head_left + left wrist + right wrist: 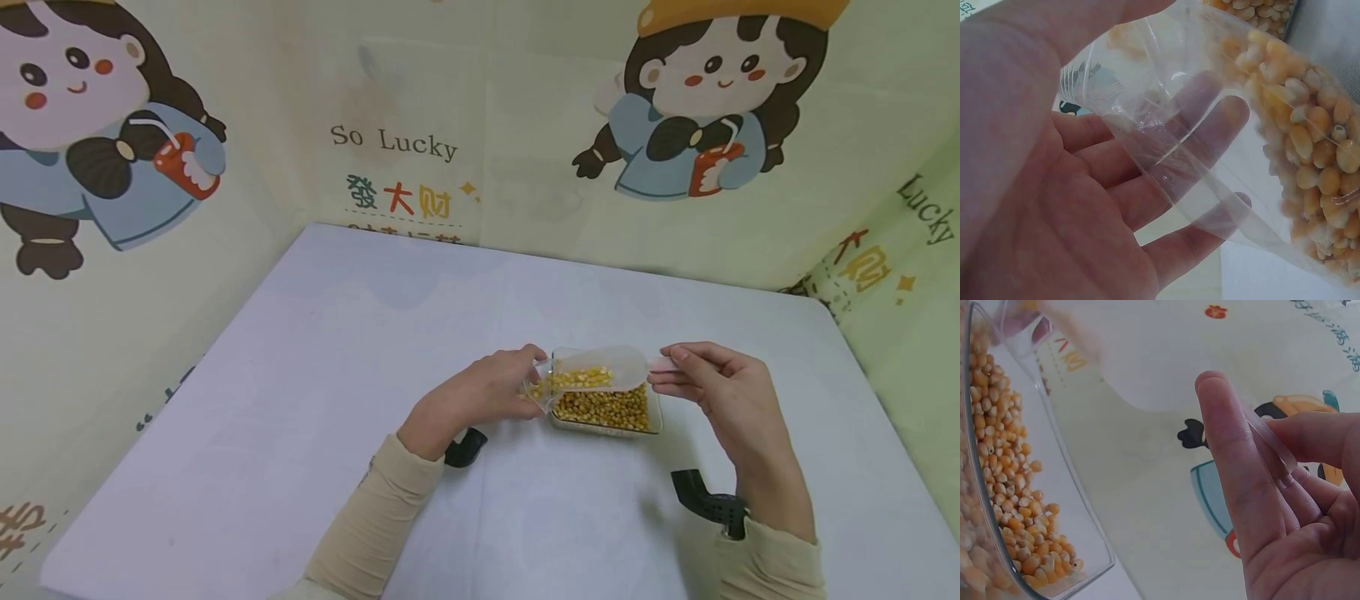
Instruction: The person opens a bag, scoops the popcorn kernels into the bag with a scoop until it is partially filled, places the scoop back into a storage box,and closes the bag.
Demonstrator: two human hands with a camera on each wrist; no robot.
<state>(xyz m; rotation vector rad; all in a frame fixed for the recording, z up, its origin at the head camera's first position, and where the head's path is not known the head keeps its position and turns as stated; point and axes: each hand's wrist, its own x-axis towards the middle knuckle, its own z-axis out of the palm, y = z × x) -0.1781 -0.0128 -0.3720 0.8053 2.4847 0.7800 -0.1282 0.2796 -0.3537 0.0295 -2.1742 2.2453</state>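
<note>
white table (360,367), scoop (624,365) with long axis sideways, mouth toward clear bag (1291,150)

Cream walls (532,225) stand behind and beside the white counter (360,333), blue-clad cartoon figures (720,96) smiling at me near "So Lucky" lettering (417,145).

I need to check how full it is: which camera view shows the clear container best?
The right wrist view: the clear container appears large, its kernels distinct, though cropped at the left. The head view shows it smaller, partly behind the scoop; the left wrist view catches only a part at the top edge.
</note>
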